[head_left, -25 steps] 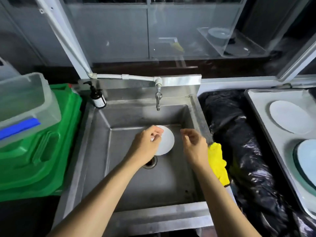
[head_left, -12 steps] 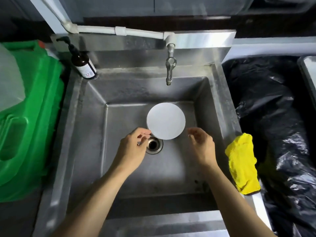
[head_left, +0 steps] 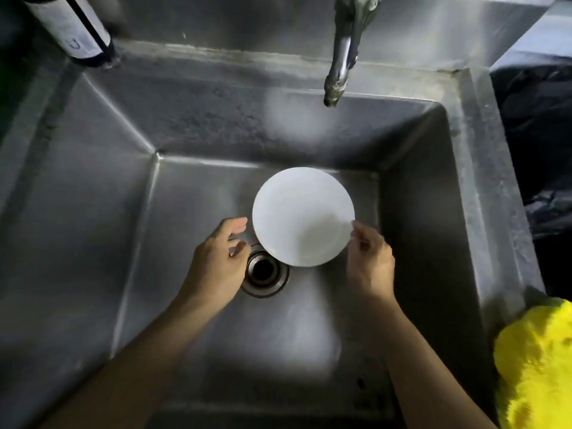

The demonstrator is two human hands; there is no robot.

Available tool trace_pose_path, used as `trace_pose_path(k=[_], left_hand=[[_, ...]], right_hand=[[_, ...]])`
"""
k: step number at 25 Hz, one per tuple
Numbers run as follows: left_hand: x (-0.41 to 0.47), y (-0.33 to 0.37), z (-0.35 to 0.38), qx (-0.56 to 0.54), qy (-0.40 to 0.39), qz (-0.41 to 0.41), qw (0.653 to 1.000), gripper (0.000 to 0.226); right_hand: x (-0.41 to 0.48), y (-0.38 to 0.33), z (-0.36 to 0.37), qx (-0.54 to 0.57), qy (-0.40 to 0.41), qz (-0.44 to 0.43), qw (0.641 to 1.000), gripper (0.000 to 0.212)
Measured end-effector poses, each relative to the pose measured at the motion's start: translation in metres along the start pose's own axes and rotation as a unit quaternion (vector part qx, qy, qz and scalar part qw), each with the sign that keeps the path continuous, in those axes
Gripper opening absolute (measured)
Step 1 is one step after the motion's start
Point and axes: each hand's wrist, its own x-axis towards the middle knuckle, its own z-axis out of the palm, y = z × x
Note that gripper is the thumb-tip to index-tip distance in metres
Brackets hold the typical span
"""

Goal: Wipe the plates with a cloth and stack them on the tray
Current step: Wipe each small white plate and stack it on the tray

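Since half a second ago, both hands have been brought forward to the plate, and the camera has been lowered closer over the sink.

From the head view, the plate (head_left: pixel 303 216) is seen lying in the sink (head_left: pixel 93 181), its near edge just overlapping the drain (head_left: pixel 264 274). The right grip (head_left: pixel 370 261) is set at the plate's right rim, with curled fingertips that appear to pinch it. The left grip (head_left: pixel 216 258) is held just beside the left rim, fingers loosely curled, and nothing is held in it.

The step in hand is judged to be the picking up of the plate from the sink; no wiping has yet been started. For the next move, the rim must be secured from both sides, the plate lifted clear of the sink walls, and the cloth (head_left: pixel 535 360) fetched from the sink's right front corner, where it is draped well apart from both hands.

Counted: one white plate, one yellow cloth, one tap (head_left: pixel 340 57), one drain, one dark bottle (head_left: pixel 77 29) partly cut off at the top left, and one black bag (head_left: pixel 538 134) at the right. No tray is shown.
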Motion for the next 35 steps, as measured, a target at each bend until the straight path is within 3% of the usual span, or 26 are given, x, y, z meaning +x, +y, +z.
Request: trace_pose_path(k=[6,11,16,25,35], left_hand=[[0.033,-0.013,0.032,-0.012,-0.050,-0.069,0.996,0.054],[0.052,-0.010,0.041,-0.018,-0.076,-0.121,0.990,0.030],[0.051,-0.006,0.044,-0.088,-0.061,-0.159,0.981,0.037],[0.040,0.008,0.037,-0.145,-0.048,-0.161,0.975,0.048],[-0.018,-0.001,-0.003,-0.172,-0.010,-0.180,0.968,0.031]], right_hand=[[0.040,0.017,0.023,0.026,0.035,0.004,0.999,0.036],[0.053,0.026,0.031,0.019,0.046,-0.007,0.999,0.031],[0.053,0.025,0.031,0.027,0.054,0.003,0.998,0.030],[0.039,0.019,0.025,0.063,0.077,-0.004,0.995,0.031],[-0.022,-0.014,0.010,0.047,0.052,-0.010,0.997,0.034]])
